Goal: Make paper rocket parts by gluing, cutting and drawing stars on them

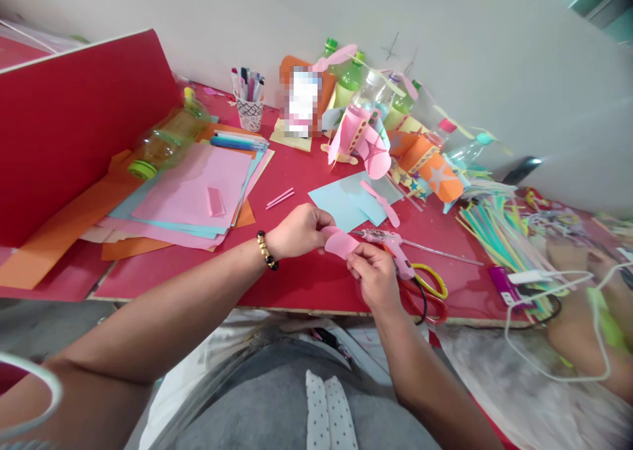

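Red table (306, 290), head view: shaping pink paper (340, 244) appears our current step.
Near the front edge, our left hand (302, 230) and right hand (376, 275) clamp its ends between fingers; the next move likely calls for light pressure.

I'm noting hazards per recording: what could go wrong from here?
The glue gun lies close to the right hand; if hot, which the picture cannot show, it might burn skin. The scissors lie near the front edge of the table and could get knocked off. The pink paper piece, in the grip of the right hand and left hand, may crease if squeezed.
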A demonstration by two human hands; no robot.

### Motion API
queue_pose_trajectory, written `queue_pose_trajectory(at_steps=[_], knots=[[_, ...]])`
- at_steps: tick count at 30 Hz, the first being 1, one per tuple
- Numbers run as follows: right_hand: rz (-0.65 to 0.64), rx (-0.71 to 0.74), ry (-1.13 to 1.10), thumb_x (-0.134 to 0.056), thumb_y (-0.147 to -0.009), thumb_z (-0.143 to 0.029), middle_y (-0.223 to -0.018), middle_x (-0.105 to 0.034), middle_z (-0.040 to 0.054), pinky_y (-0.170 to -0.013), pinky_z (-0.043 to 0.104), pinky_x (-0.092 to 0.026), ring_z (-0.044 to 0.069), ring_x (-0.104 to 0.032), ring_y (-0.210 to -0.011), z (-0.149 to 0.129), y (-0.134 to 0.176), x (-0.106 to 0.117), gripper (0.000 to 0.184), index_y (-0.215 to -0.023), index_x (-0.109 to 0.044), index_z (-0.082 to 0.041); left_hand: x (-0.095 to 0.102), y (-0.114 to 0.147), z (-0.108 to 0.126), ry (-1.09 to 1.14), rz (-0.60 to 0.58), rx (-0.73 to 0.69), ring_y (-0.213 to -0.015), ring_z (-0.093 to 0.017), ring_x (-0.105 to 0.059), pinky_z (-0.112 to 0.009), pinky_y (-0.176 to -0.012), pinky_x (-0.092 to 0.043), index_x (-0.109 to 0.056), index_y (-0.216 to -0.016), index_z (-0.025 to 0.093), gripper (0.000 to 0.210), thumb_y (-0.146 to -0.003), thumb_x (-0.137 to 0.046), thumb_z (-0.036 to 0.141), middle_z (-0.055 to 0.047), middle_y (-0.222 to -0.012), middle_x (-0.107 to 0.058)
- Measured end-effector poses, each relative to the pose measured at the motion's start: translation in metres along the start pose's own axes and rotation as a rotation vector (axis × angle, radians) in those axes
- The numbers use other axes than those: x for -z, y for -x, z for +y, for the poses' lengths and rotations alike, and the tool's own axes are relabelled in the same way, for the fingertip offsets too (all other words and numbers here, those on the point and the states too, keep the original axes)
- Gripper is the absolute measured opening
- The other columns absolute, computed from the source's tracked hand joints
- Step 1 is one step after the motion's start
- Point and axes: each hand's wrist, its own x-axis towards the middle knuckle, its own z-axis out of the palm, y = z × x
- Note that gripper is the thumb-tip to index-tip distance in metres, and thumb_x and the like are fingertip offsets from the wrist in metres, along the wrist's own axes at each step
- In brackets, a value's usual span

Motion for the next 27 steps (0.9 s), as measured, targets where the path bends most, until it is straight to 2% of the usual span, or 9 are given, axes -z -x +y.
queue_pose_trajectory(at_steps=[11,15,20,27], knots=[[-0.033,-0.01,-0.011,-0.065,-0.08,-0.028,-0.053,-0.047,-0.0045,-0.048,0.025,-0.024,0.009,-0.035,-0.048,0.003,0.001,-0.001,0.023,-0.062,-0.056,-0.018,0.0,0.0,-0.001,-0.009,-0.005,-0.007,-0.053,-0.008,-0.052,-0.018,-0.05,-0.035,-0.066,-0.065,0.011,0.022,-0.08,-0.056,0.024,-0.002,-0.058,-0.065],[-0.065,-0.04,-0.025,-0.063,-0.083,-0.03,-0.051,-0.051,-0.0036,-0.047,0.024,-0.026,0.009,-0.04,-0.046,0.002,-0.001,0.003,0.021,-0.066,-0.063,-0.017,0.0,0.0,0.0,-0.005,-0.009,-0.008,-0.052,-0.009,-0.053,-0.017,-0.05,-0.036,-0.066,-0.065,0.011,0.019,-0.078,-0.055,0.02,-0.001,-0.056,-0.064],[0.015,0.001,-0.067,-0.062,-0.084,-0.029,-0.058,-0.057,-0.0021,-0.046,0.023,-0.027,0.008,-0.044,-0.048,0.001,-0.004,0.009,0.019,-0.068,-0.064,-0.018,0.0,0.001,0.001,-0.019,-0.025,0.01,-0.051,-0.009,-0.054,-0.017,-0.049,-0.036,-0.065,-0.064,0.012,0.016,-0.074,-0.053,0.015,0.0,-0.054,-0.063],[0.031,0.045,-0.049,-0.063,-0.082,-0.027,-0.055,-0.057,-0.0027,-0.046,0.023,-0.03,0.009,-0.043,-0.046,0.001,-0.007,0.009,0.017,-0.067,-0.065,-0.018,-0.001,0.0,0.0,-0.033,0.0,0.005,-0.056,-0.01,-0.053,-0.018,-0.051,-0.036,-0.069,-0.07,0.01,0.015,-0.068,-0.055,0.013,0.0,-0.059,-0.064]])
